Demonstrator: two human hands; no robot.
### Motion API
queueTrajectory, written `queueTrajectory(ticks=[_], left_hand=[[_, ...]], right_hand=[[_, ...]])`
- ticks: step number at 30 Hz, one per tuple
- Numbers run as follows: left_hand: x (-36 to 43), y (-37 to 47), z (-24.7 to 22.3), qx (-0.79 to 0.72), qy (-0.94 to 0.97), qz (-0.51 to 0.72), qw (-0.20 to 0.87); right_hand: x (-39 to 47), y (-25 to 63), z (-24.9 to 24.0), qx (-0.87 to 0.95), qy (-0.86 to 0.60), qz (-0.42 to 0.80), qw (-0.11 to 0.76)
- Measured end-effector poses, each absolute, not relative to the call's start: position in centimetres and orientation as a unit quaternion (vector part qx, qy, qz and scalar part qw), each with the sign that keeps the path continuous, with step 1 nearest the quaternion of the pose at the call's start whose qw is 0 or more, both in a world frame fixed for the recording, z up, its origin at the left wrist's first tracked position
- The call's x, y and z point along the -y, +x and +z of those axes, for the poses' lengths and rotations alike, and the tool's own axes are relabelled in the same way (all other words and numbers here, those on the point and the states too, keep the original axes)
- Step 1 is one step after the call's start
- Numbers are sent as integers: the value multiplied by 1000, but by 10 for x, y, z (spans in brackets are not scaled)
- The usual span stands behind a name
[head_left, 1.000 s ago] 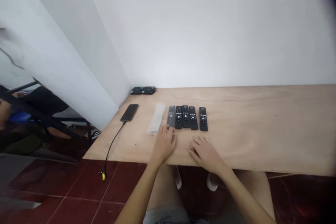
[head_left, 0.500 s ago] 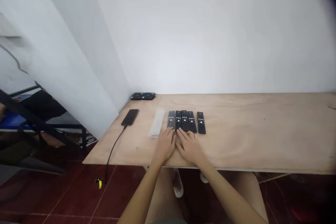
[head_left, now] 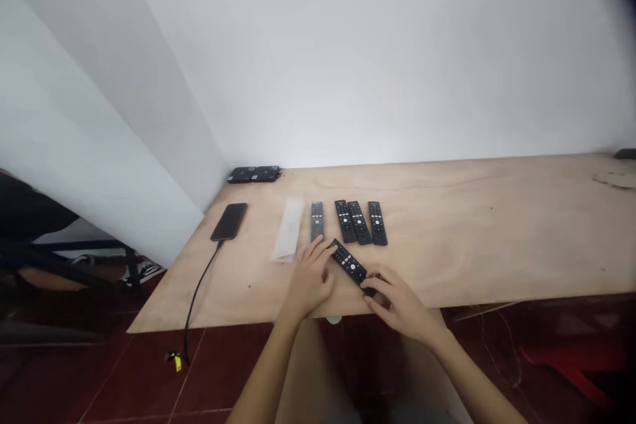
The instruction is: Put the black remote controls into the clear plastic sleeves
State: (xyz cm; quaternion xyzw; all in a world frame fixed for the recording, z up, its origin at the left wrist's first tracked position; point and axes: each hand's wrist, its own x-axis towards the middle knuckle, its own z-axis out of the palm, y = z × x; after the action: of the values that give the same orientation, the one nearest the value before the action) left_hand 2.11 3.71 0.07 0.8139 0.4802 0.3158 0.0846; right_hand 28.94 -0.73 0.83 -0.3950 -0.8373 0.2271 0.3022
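Note:
A black remote control lies tilted near the front of the table, its lower end gripped between the thumb and fingers of my right hand. My left hand rests with fingers apart, a fingertip at the remote's upper end. Just beyond those fingers is a greyish remote control, seemingly in a clear sleeve. To its right lie two black remotes side by side, a first remote and a second remote. Another remote sits slightly apart at the row's right end.
A translucent plastic sleeve lies left of the remotes. Farther left, a phone has a cable hanging over the table edge. Two black boxes stand in the back corner against the wall.
One black remote has been drawn out of the row toward me and turned diagonally, with my right hand now on its lower end. My hands have moved apart. The view has shifted slightly.

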Motion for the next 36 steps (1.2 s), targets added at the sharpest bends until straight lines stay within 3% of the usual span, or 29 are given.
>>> queueTrajectory(ticks=[5,21,27,36], left_hand=[[-33,22,4,-457,824,319,104],[-32,26,7,-449,806,328,205],[-29,43,7,-537,734,324,259],[-32,31,10,-536,679,356,354]], right_hand=[[-3,325,6,805,-387,324,312],[-28,347,0,731,-450,341,384],[-28,341,1,747,-470,309,356],[-30,345,10,783,-451,326,278]])
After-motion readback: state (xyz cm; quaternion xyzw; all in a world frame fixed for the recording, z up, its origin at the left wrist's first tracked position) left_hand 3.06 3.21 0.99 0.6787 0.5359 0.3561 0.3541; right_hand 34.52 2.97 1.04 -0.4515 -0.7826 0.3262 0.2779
